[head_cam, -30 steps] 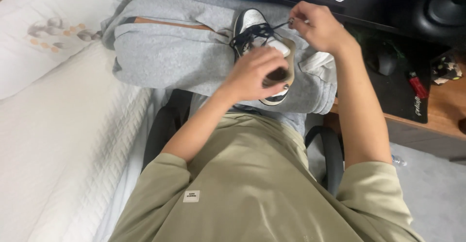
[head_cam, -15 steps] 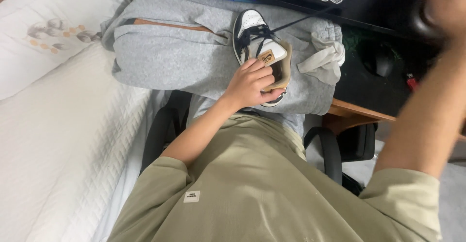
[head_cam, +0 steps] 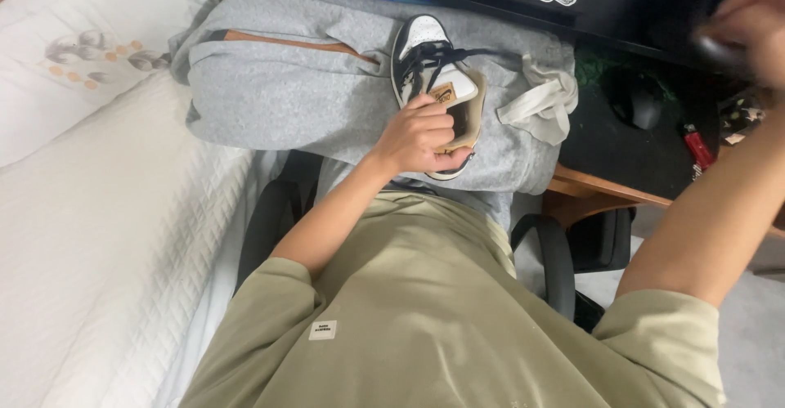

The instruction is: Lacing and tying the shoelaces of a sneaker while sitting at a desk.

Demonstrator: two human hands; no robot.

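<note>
Black laces run across the white and black sneaker (head_cam: 433, 81) that I see just above the frame's centre, and my left hand (head_cam: 417, 138) is wrapped around its heel end, fingers curled over the tan collar and thumb pressed against the side, so the hand is closed on the shoe. The sneaker lies toe-up toward the top of the frame on a grey sweatshirt-like garment (head_cam: 286, 89) draped over the lap, touching it along its sole side. My right hand (head_cam: 748, 28) is raised at the upper right corner, well apart from the shoe; it is blurred, and I cannot tell whether its fingers are spread or pinching something, though a dark lace strand (head_cam: 499, 51) leads from the shoe toward that side. Out from the shoe, a pale drawstring or cloth strap (head_cam: 544, 101) lies knotted on the garment to the right. Beyond that, on the dark tabletop (head_cam: 654, 163) at upper right, sit a black mouse (head_cam: 638, 97) and a small red object (head_cam: 699, 148). A white quilted bed (head_cam: 98, 236) fills the left side, with a patterned pillow (head_cam: 74, 48) at upper left. An olive shirt (head_cam: 425, 326) covers the lower middle, and black chair armrests (head_cam: 556, 261) show beside it.
</note>
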